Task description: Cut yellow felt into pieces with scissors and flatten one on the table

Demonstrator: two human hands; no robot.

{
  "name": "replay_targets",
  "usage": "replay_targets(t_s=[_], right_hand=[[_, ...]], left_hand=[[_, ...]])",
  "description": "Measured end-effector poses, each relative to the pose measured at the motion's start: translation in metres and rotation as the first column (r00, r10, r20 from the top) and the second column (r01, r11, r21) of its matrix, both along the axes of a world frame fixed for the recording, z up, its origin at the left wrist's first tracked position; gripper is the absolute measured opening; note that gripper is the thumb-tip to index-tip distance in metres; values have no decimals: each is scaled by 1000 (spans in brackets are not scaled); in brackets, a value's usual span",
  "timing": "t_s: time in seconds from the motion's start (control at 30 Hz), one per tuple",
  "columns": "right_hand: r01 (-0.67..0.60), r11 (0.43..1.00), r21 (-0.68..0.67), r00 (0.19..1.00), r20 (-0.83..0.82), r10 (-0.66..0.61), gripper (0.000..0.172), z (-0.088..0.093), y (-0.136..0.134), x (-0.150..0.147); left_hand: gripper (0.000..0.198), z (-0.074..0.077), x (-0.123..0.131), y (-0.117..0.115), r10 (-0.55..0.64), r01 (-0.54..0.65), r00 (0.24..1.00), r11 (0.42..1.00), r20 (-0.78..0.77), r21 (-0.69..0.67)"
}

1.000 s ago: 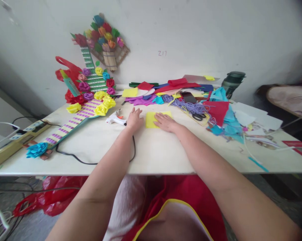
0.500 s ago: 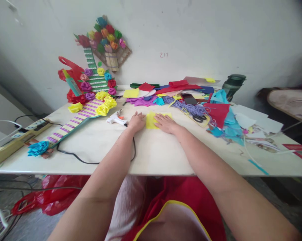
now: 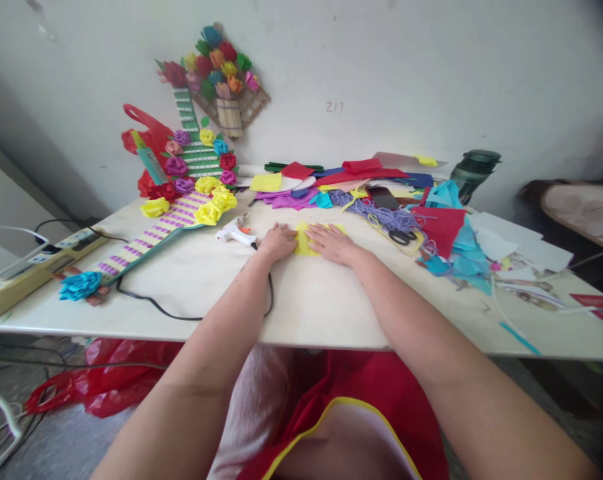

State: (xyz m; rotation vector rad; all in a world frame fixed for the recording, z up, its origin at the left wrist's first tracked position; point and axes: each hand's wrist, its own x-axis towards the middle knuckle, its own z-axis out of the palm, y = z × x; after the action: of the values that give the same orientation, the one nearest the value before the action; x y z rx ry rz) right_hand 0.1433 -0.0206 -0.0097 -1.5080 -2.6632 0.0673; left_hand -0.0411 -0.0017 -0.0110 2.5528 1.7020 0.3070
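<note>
A small sheet of yellow crepe paper point(image 3: 304, 241) lies flat on the white table point(image 3: 321, 307) in front of me. My right hand point(image 3: 330, 243) rests palm down on it, fingers stretched out and covering much of its right side. Flat at the sheet's left edge is my left hand point(image 3: 279, 241), its fingers extended; whether its fingertips overlap the paper is hard to tell. Just left of that hand lies a white hot glue gun point(image 3: 235, 233), its black cord running under my left forearm.
Left, a decorated panel point(image 3: 154, 240) bears paper flowers, beside a power strip point(image 3: 41, 267). Coloured paper point(image 3: 286, 193), purple yarn point(image 3: 376, 212), black scissors point(image 3: 401, 237) and a phone point(image 3: 383, 197) lie at the back. Paper scraps point(image 3: 461, 260) and a dark bottle point(image 3: 474, 175) are right.
My left hand has come slightly inward against the yellow paper, and less of the sheet shows between my hands. The whole view has shifted a little as my head moved.
</note>
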Motion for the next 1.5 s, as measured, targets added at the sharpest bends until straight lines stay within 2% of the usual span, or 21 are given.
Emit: replay_targets(t_s=[0.4,1.07,1.17,1.37,1.5], right_hand=[[-63,997,-43,998,-15,63,58,-11,13,0],[-110,994,-18,994,18,111,56,-8,14,-1],[-95,995,-14,995,6,95,58,-7,13,-1],[57,998,-14,998,-13,-57,64,-8,11,-1],[46,998,-50,999,21,-45,62,-8,11,-1]], left_hand=[[47,0,-1,-1,39,-38,999,999,38,-17],[47,3,0,-4,40,-39,998,999,52,-26],[46,2,0,-3,47,-46,997,999,55,-20],[43,-2,0,1,54,-54,997,999,49,-7],[43,-4,-1,3,65,-65,997,998,46,-14]])
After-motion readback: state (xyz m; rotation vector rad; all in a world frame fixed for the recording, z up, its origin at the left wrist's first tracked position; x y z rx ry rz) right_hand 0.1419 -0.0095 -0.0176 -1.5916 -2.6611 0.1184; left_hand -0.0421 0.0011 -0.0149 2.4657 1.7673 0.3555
